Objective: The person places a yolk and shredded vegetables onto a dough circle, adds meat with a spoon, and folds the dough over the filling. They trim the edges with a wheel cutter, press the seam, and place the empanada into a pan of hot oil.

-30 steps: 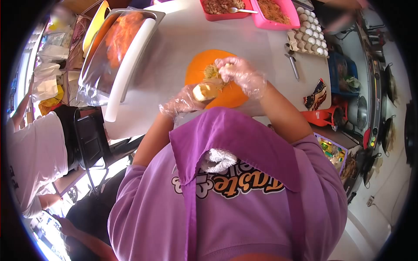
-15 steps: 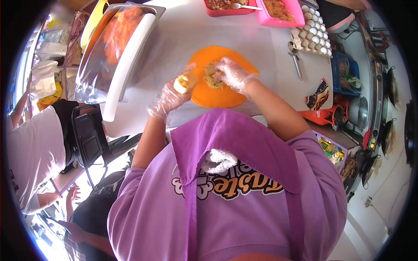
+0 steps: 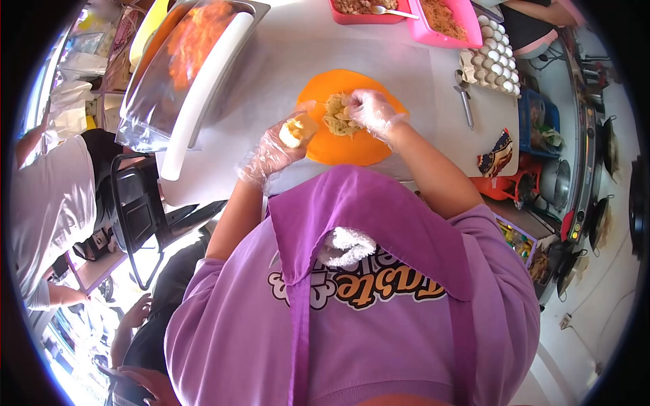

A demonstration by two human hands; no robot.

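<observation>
- From my end of the feed, I see the left hand (image 3: 274, 147), in a clear plastic glove, closed around a pale yellow piece (image 3: 294, 132), whose lighter end faces up between thumb and fingers.
- I have the right hand (image 3: 374, 109), gloved likewise, at the right edge of a pale shredded mound (image 3: 336, 116); its fingers are bent, but I cannot tell whether they pinch any strands.
- That mound sits around the middle of a flat, rounded orange sheet (image 3: 355, 150), which lies on the table (image 3: 291, 30) in front of the apron (image 3: 345, 196). The left hand is at the sheet's left edge.
- To the left I see a metal tray (image 3: 261, 9) with an orange mass (image 3: 200, 47) under clear plastic, and a long white bar (image 3: 196, 108) along its right side.
- At the far side stand a red container (image 3: 365, 19), a spoon (image 3: 396, 12) lying across its rim, and a pink container (image 3: 440, 38) just beside it.
- On the right I find a carton (image 3: 467, 61) of white eggs, a metal utensil (image 3: 467, 108) near it, and a printed packet (image 3: 496, 154) at the table's nearer right corner.
- Off to the left, I see a black chair (image 3: 139, 203) beside a person in a white shirt (image 3: 57, 203).
</observation>
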